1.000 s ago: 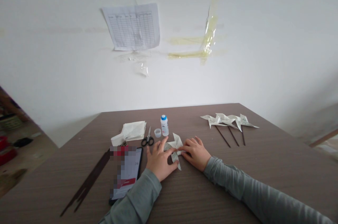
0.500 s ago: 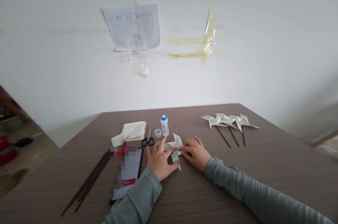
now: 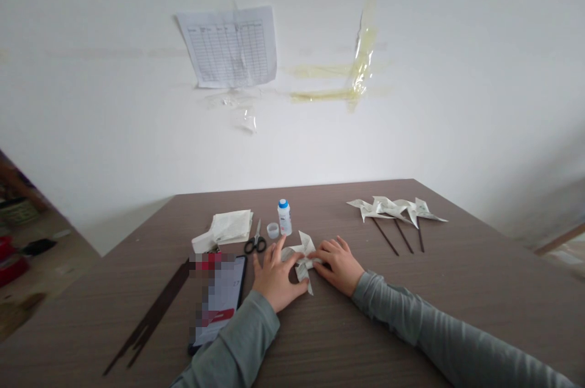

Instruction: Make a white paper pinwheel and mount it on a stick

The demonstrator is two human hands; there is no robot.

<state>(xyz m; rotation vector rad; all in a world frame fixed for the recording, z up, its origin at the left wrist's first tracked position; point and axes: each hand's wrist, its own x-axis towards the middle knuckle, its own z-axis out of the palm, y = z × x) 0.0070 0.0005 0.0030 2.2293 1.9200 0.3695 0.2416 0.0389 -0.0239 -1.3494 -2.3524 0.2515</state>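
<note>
A white paper pinwheel (image 3: 304, 249) with printed marks lies on the table between my hands. My left hand (image 3: 278, 278) holds it down, its index finger near the centre and its thumb by the lower blade, the other fingers spread. From the right, my right hand (image 3: 340, 266) grips the pinwheel near its middle with curled fingers, covering the right blade. Just beyond the left fingertips stands a small white glue bottle (image 3: 284, 220) with a blue top. Beside it sit a clear cap (image 3: 273, 230) and black-handled scissors (image 3: 255, 244).
Finished-looking pinwheels (image 3: 388, 208) on dark sticks lie at the back right. Folded paper sheets (image 3: 231, 226) are at the back left. A phone (image 3: 219, 303) lies by my left forearm, with dark sticks (image 3: 155, 309) left of it. A white wall closes off the table's far edge.
Both hands keep nearly the same place on the pinwheel. The right fingers have shifted very slightly at its centre. The other things on the table have not moved.
</note>
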